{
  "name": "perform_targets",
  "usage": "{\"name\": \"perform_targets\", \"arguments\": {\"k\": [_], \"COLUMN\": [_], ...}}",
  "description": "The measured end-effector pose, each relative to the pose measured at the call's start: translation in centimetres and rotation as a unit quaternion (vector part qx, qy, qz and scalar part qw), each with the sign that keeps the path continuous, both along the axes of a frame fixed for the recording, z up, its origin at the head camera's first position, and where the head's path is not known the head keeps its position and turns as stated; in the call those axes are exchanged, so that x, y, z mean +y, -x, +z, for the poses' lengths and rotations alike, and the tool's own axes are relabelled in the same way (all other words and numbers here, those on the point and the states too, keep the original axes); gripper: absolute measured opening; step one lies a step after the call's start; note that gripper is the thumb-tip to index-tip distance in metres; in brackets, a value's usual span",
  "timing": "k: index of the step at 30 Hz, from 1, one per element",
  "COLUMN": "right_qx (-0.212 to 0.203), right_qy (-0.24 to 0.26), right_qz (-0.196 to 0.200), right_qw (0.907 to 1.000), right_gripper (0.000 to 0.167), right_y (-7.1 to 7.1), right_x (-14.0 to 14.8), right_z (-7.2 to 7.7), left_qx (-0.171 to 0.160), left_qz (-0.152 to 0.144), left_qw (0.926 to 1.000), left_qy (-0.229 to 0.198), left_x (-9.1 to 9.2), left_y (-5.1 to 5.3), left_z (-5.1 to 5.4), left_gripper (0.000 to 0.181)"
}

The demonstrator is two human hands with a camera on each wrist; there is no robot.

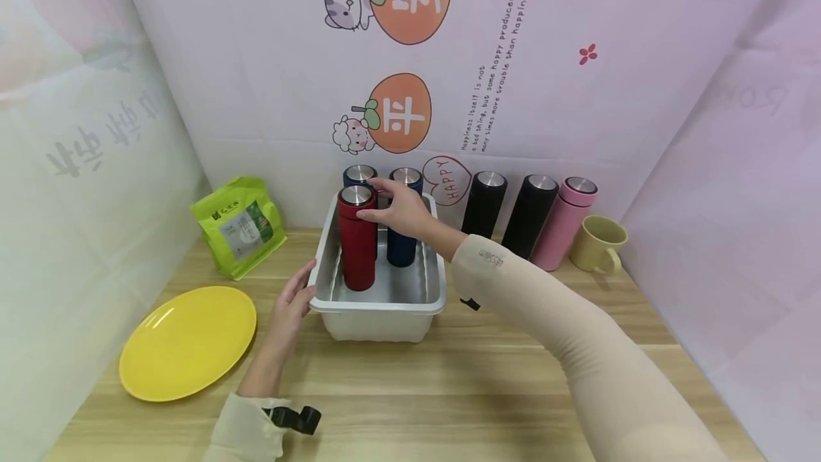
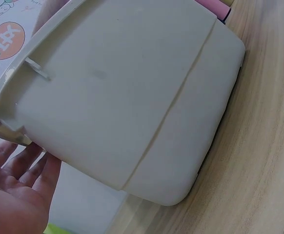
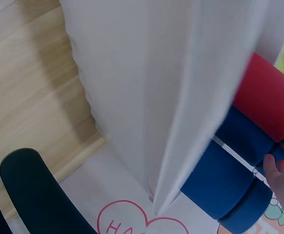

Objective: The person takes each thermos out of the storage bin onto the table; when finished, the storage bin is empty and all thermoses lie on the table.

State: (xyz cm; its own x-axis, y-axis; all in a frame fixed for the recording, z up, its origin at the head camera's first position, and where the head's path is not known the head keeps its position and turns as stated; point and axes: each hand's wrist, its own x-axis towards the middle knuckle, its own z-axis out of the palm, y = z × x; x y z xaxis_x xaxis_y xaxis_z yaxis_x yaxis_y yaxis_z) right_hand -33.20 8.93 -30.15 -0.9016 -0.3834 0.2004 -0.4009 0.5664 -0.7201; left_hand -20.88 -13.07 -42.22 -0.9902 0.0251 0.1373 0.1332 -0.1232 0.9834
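Observation:
A white bin (image 1: pixel 378 306) holds one red bottle (image 1: pixel 358 252) and two dark blue bottles (image 1: pixel 402 234), all upright. My left hand (image 1: pixel 291 309) holds the bin's left rim near the front corner; in the left wrist view, several fingers of this hand (image 2: pixel 22 180) lie below the rim and one digit reaches over it. Above the bin, my right hand (image 1: pixel 407 212) has its thumb at the red bottle's neck and a finger beside its lid. In the right wrist view, the fingertips of this hand (image 3: pixel 281 175) are at a blue bottle's (image 3: pixel 247 136) upper end.
Right of the bin stand two black bottles (image 1: pixel 485 205), a pink bottle (image 1: pixel 564 223) and a yellow-green mug (image 1: pixel 598 242). A green pouch (image 1: pixel 240 227) and a yellow plate (image 1: pixel 188 343) are at left. Printed cloth (image 1: pixel 269 91) hangs behind the wooden table (image 1: pixel 410 405).

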Motion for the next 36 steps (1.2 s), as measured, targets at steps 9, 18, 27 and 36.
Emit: {"name": "perform_targets", "arguments": {"k": [9, 18, 27, 36], "right_qx": [-0.011, -0.020, -0.010, 0.009], "right_qy": [0.024, 0.037, 0.057, 0.089], "right_qz": [0.008, -0.005, -0.007, -0.016], "right_qw": [0.9996, 0.9991, 0.9983, 0.9959], "right_gripper": [0.064, 0.063, 0.060, 0.058], "right_y": [0.5, 0.8, 0.7, 0.6], "right_x": [-0.9, -1.2, -1.2, -1.4], "right_z": [-0.9, -1.5, -2.1, -2.7], "left_qx": [0.000, 0.001, 0.001, 0.013], "left_qz": [-0.001, 0.001, 0.003, 0.005], "left_qw": [1.0000, 1.0000, 1.0000, 0.9999], "left_qy": [-0.005, -0.004, -0.008, -0.004], "left_x": [0.0, 0.0, 0.1, 0.1], "left_y": [0.0, 0.0, 0.0, 0.1], "left_z": [-0.1, 0.0, 0.1, 0.0], "left_gripper": [0.050, 0.050, 0.050, 0.050]}}
